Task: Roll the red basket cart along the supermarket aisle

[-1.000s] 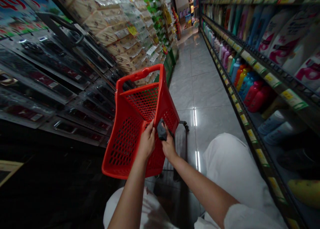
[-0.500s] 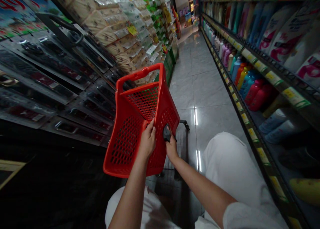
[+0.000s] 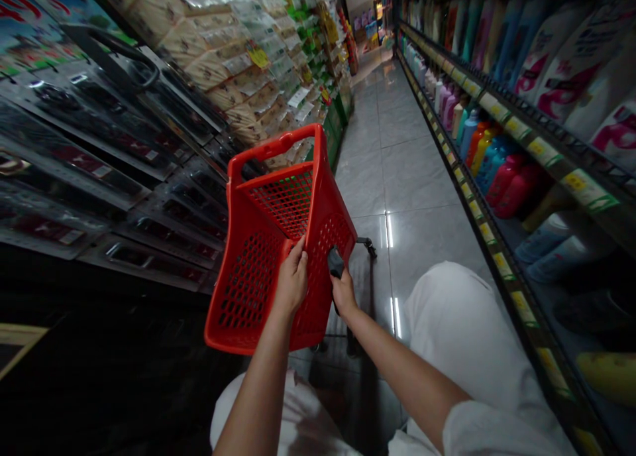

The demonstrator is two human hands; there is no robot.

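Note:
A red plastic shopping cart basket (image 3: 233,340) with perforated walls fills the middle of the view, seen tilted. My left hand (image 3: 293,280) is closed over its near upper edge, with the fingers pointing away from me. On the outer right side of the basket, my right hand (image 3: 342,291) is wrapped round a dark hand tool (image 3: 336,262) with a grey rounded head and a black handle end below the fist. The head is close against the perforated wall; I cannot tell whether it touches. Its working face is hidden.
Shelves (image 3: 501,264) of bottles run along the right. On the left are hanging packaged goods (image 3: 144,250) and stacked packs (image 3: 218,78). The grey tiled floor (image 3: 412,177) stretches ahead. A black cart leg with a caster (image 3: 368,245) sticks out right of the basket.
My right hand has shifted slightly right and down, turning the dark tool so its black handle end shows below the fist. The left hand and basket have hardly moved.

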